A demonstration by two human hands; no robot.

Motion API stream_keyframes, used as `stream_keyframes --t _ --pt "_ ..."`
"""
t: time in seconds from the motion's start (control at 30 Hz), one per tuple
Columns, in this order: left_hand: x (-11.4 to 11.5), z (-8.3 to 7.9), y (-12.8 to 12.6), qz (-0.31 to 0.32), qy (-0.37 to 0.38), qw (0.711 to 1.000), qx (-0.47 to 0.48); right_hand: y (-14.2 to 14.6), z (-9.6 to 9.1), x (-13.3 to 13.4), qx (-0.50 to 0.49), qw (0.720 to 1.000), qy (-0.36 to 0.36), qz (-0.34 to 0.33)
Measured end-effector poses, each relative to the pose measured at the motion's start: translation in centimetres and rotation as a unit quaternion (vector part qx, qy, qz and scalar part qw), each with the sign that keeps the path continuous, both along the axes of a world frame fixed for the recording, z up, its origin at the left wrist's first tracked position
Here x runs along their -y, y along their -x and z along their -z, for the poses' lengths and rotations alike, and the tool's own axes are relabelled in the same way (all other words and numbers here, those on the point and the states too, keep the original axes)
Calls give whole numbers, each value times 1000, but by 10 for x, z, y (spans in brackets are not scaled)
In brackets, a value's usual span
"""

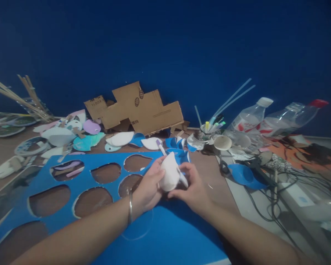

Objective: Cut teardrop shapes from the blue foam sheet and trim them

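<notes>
A white teardrop-shaped piece (169, 175) is held up above the blue sheet. My left hand (150, 184) grips its left side, thumb on the near face. My right hand (194, 187) closes on the right edge, where a small pale flap (184, 179) shows between thumb and fingers; I cannot tell whether it is a separate part. A thin lilac-and-white stick, perhaps a pen (161, 147), pokes out above my left fingers, its lower end hidden. Beneath my forearms lies the blue sheet (165, 228), with several teardrop holes cut out of its left half.
Stepped cardboard (143, 110) leans on the blue wall. Before it lie white and blue cut pieces (120, 139). A pen cup (206, 132), clear bottles (248, 117), scissors (224, 167) and tangled cables (276, 206) occupy the right. Bundled sticks (30, 97) stand far left.
</notes>
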State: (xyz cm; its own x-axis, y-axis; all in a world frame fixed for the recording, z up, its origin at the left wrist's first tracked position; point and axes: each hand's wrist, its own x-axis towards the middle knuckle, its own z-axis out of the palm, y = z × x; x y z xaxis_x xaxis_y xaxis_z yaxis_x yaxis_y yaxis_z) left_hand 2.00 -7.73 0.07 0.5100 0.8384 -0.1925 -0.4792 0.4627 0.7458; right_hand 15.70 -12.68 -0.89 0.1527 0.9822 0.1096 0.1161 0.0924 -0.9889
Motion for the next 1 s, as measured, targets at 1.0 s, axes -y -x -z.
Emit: stream_keyframes --t 1.0 --pt "1 3 7 -54 -70 983 -161 -17 -9 -15 -47 996 28 75"
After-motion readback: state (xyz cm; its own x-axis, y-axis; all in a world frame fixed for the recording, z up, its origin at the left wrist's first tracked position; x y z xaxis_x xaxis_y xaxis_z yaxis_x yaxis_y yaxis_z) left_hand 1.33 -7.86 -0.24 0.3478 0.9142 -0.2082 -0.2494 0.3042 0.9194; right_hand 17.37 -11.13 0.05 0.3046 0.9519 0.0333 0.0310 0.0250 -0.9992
